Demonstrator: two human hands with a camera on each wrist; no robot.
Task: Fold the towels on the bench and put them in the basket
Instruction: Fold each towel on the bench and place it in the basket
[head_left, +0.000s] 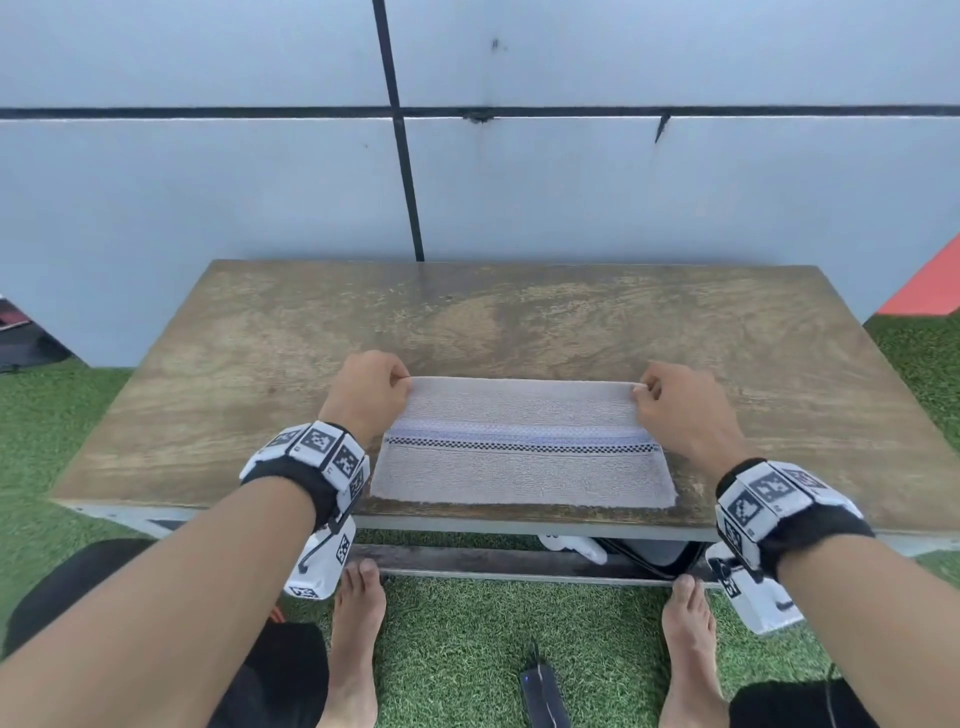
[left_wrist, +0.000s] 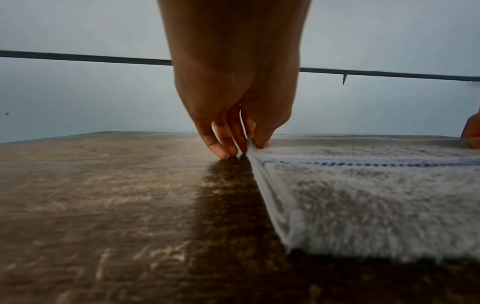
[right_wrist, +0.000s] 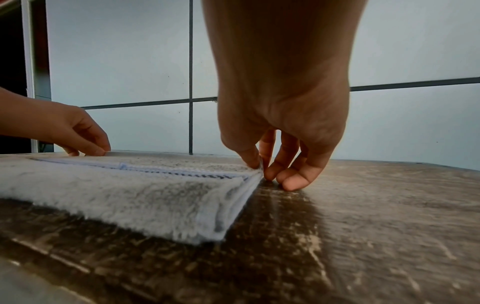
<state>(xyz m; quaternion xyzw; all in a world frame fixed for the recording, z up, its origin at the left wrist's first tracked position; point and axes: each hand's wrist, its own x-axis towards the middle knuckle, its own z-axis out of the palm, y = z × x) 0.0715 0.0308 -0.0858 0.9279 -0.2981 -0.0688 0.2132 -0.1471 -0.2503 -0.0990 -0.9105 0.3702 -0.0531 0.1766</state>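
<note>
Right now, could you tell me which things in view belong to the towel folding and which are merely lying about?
Part of the job:
towel, pinched at its far corners
left hand
right hand
bench

Lying about:
dark device on the grass
white object under the bench

No basket is in view.

You are at a makeshift outdoor-style setup: a worn wooden worktop (head_left: 519, 312) stands on artificial grass (head_left: 457, 639) against a grey panelled wall (head_left: 208, 182).
</note>
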